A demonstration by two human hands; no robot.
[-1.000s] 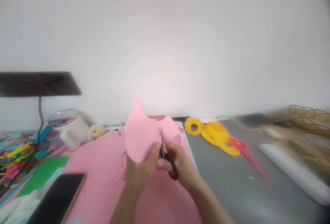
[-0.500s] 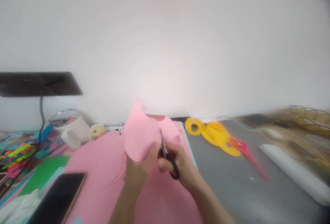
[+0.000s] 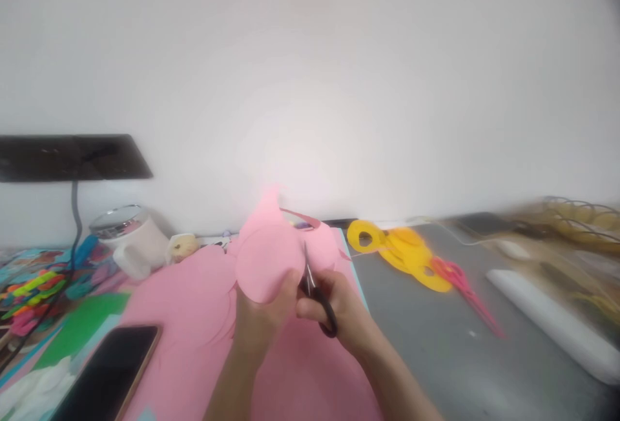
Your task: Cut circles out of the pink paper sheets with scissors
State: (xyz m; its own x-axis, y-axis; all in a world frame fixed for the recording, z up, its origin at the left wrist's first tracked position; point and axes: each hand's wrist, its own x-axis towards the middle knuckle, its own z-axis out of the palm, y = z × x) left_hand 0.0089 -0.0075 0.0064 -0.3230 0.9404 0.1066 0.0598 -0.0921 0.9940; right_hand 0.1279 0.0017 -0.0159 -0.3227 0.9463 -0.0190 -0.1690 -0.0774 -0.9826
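Note:
My left hand (image 3: 265, 318) grips a piece of pink paper (image 3: 268, 259) with a rounded outline, its thumb on the front and the other fingers hidden behind. In my right hand (image 3: 336, 308) is a pair of black-handled scissors (image 3: 325, 311), fingers in the loops. The blades point up and lie at the right edge of the rounded shape, where paper curls away in a strip. Under both hands spreads a larger pink sheet (image 3: 310, 376). Several pink cut pieces (image 3: 194, 298) lie to the left.
At left stand a white mug (image 3: 138, 243) and a dark phone (image 3: 109, 369), near bright craft bits (image 3: 36, 295). Yellow cut-outs (image 3: 404, 250) and pink scissors (image 3: 467, 295) lie on the grey surface at right, with a long white object (image 3: 552, 324) beyond. A wall rises behind.
The offcut strip above the rounded shape has shifted slightly right, and its loose end at right has moved. Both hands keep nearly the same place and grip.

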